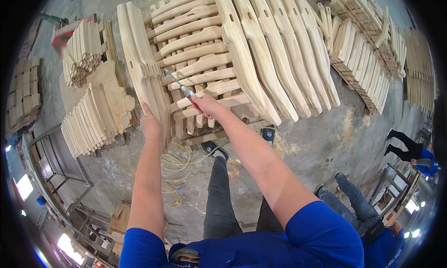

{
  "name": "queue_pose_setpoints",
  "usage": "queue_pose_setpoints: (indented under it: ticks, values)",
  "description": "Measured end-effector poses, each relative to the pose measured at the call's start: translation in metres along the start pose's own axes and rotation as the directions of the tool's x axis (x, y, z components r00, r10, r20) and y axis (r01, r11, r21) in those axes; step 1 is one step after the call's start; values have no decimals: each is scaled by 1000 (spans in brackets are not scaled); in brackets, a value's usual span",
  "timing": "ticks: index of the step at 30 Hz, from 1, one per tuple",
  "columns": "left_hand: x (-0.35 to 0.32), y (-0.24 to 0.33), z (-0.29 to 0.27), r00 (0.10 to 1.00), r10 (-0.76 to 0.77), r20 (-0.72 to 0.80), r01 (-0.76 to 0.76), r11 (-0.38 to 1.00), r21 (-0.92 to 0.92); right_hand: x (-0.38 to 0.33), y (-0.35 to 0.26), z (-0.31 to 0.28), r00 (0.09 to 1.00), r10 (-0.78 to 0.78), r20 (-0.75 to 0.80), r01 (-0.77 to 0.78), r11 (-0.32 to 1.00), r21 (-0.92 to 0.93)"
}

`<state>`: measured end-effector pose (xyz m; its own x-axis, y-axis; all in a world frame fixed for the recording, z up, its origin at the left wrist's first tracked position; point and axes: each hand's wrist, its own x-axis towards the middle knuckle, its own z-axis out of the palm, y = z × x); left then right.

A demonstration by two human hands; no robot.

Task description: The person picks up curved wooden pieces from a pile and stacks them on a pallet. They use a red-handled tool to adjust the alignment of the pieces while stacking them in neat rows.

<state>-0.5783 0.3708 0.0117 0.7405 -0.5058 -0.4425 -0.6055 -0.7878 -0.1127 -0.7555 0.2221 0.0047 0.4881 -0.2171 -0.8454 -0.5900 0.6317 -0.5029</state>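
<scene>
My right hand is closed round the red handle of an air blow gun. The thin nozzle points up and left, over the stacked slats and close to the wooden pieces at the stack's left side. My left hand lies with its fingers stretched along the near part of those upright, curved wooden pieces. Several curved slats form crossed layers in the middle of the stack. On its right, long curved legs with small slots lie side by side.
Bundles of wooden parts stand on the left, and more stacks on the right. A yellow hose coils on the concrete floor near my feet. Close by at the right is a person in jeans; another person is farther off.
</scene>
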Motion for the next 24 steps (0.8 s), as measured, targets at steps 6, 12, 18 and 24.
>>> queue_pose_setpoints:
  ticks: [6,12,18,24]
  values:
    - [1,4,-1,1000,-2,22,2,1000,11,-5,0,-6,999,-11,51,7,998,63]
    - [2,-14,4,999,1,-39,-1,1000,3,-36,-16,2,980,-36,196,23,998,66]
    - [-1,9,-3,999,-21,34,21,1000,9,-46,-14,-5,982,-61,178,55,998,36]
    - [0,-2,0,1000,-1,-17,2,1000,13,-46,-19,-3,983,-54,174,55,998,-1]
